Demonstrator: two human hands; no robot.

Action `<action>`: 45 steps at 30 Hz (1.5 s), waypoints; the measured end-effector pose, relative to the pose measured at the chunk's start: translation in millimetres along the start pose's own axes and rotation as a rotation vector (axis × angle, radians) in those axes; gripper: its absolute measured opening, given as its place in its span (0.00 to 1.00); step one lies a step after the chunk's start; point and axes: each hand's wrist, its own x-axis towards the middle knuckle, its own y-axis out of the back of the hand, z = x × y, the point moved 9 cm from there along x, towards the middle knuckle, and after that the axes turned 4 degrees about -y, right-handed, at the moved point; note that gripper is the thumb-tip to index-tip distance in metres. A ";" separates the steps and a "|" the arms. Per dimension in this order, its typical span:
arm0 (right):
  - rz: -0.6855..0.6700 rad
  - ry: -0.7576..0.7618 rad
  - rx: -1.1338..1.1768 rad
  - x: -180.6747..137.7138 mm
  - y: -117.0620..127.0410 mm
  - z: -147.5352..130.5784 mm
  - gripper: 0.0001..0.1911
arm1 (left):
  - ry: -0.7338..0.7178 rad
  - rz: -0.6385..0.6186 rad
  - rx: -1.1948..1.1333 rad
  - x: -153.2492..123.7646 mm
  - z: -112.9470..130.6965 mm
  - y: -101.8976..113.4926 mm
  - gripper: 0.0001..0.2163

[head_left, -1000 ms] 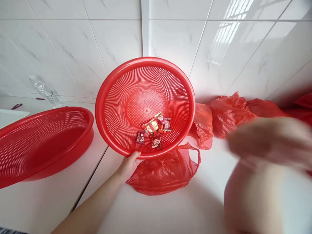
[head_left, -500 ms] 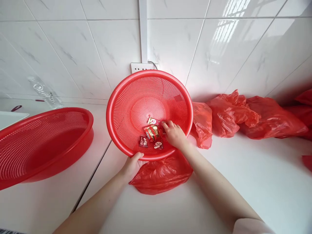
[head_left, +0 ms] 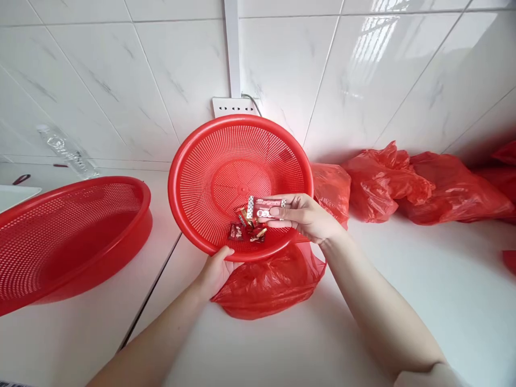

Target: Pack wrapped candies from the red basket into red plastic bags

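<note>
— Left hand [head_left: 213, 271] first: what is it doing?
— It is clamped on the near rim of the round red mesh basket [head_left: 226, 161], thumb over the edge, holding it tilted up towards the camera. The basket's low edge sits over a crumpled red plastic bag [head_left: 270, 282] on the white bench [head_left: 403, 290].
— And the right hand [head_left: 310, 217]?
— It pinches one red sweet packet [head_left: 266, 205] between thumb and fingers, just above the lower part of the basket's bowl. Below it lies a small heap of wrapped sweets [head_left: 246, 232], too bunched to count exactly.
— Counts, then?
— Two hands. There are two mesh baskets: the tilted one and a second red basket [head_left: 72, 236] lying on the bench to the left. I count four red bags: the one under the basket, another red bag [head_left: 331, 185] just behind its right rim, and two fuller red bags [head_left: 387, 180] along the wall. Red scraps also show at the right edge. One clear plastic bottle [head_left: 66, 151] lies far left by the wall.
— What differs from before?
— Half a second ago the right hand lay low among the sweets; now it is raised with the packet. A second ago it was only a blur at the right. The left hand grips the same spot.
— The room?
— White bench with a dark seam, glossy white marbled wall tiles [head_left: 121, 64], and a white socket strip [head_left: 234, 106] just above the basket's top rim.
</note>
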 end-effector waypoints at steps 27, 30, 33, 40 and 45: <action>-0.036 0.175 -0.208 -13.7 -29.0 -18.1 0.11 | -0.017 0.008 0.036 -2.3 -1.2 1.2 0.20; -0.080 0.175 -0.246 -21.5 -37.6 -25.7 0.08 | -0.017 0.007 0.046 -3.1 -0.6 1.4 0.20; -0.125 0.185 -0.283 -33.9 -50.0 -34.5 0.09 | -0.019 0.040 0.067 -3.3 0.4 3.6 0.18; -0.042 0.065 -0.209 -52.3 -54.7 -34.5 0.18 | 0.000 0.046 0.123 -4.1 1.6 -3.0 0.16; 0.022 0.186 -0.179 -60.6 -56.0 -52.0 0.16 | -0.017 0.081 0.098 -4.9 4.4 -4.8 0.15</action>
